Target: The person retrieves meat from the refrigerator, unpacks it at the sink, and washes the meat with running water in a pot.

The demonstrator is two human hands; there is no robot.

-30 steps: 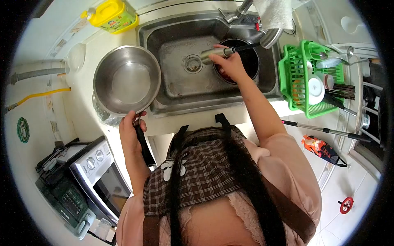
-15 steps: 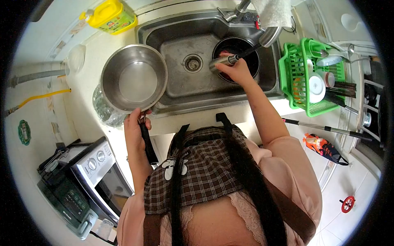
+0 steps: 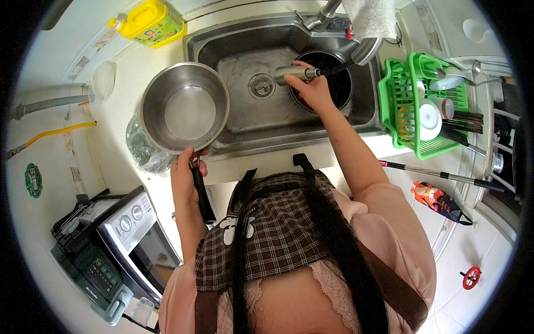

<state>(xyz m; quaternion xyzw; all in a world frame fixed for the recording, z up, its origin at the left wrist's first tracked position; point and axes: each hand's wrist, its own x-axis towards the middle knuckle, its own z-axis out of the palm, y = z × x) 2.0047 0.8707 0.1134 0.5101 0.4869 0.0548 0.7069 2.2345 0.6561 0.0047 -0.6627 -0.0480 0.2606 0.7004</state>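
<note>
My left hand [image 3: 188, 173] is closed around the black handle of a metal saucepan [image 3: 189, 114], near where the handle meets the pan. The pan's bowl sits at the left rim of the sink [image 3: 245, 114], its inside facing up. My right hand [image 3: 309, 86] grips a pull-out faucet sprayer [image 3: 289, 74], a metal cylinder on a dark hose [image 3: 336, 68]. The sprayer head points left, above the sink near the drain [image 3: 261, 87]. Under the right hand a dark round pan [image 3: 340, 92] lies in the sink's right part, partly hidden by the hand.
A yellow detergent jug [image 3: 150, 23] stands behind the sink at left. Crumpled clear plastic [image 3: 146, 146] lies beside the saucepan. A green dish rack [image 3: 389, 108] with dishes and chopsticks is at right. The faucet [image 3: 367, 51], with a cloth [image 3: 374, 16] above it, overhangs the sink.
My right hand has moved left and slightly up with the sprayer, which now reaches toward the drain. The saucepan in my left hand has shifted slightly right.
</note>
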